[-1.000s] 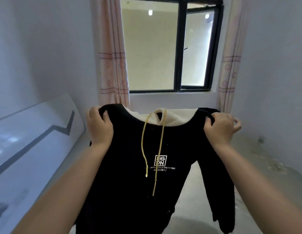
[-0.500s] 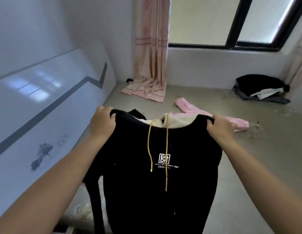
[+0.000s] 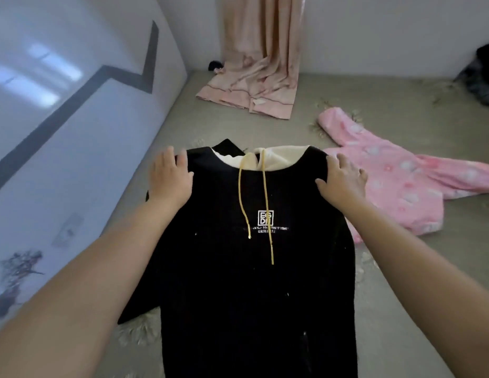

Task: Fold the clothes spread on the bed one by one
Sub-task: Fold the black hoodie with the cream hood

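Head view shows the grey bed (image 3: 347, 296) with a black hoodie (image 3: 251, 282) lying flat, front up, near its left side by the white headboard (image 3: 60, 159). Beside its right shoulder lies a pink garment (image 3: 396, 184). Flat, fingers straight, the left hand (image 3: 171, 178) and right hand (image 3: 343, 180) press its shoulders, gold drawstrings (image 3: 266, 214) between them.

White print on the chest of the black hoodie (image 3: 254, 282): a small square logo (image 3: 265, 218) with stacked letters, seemingly "EG" over "DN", though blurred. Below it, two tiny lines of text (image 3: 266, 230), roughly "HOLD TOGETHER TIME" and "ORIGINAL", too soft to confirm. Nothing else readable anywhere.
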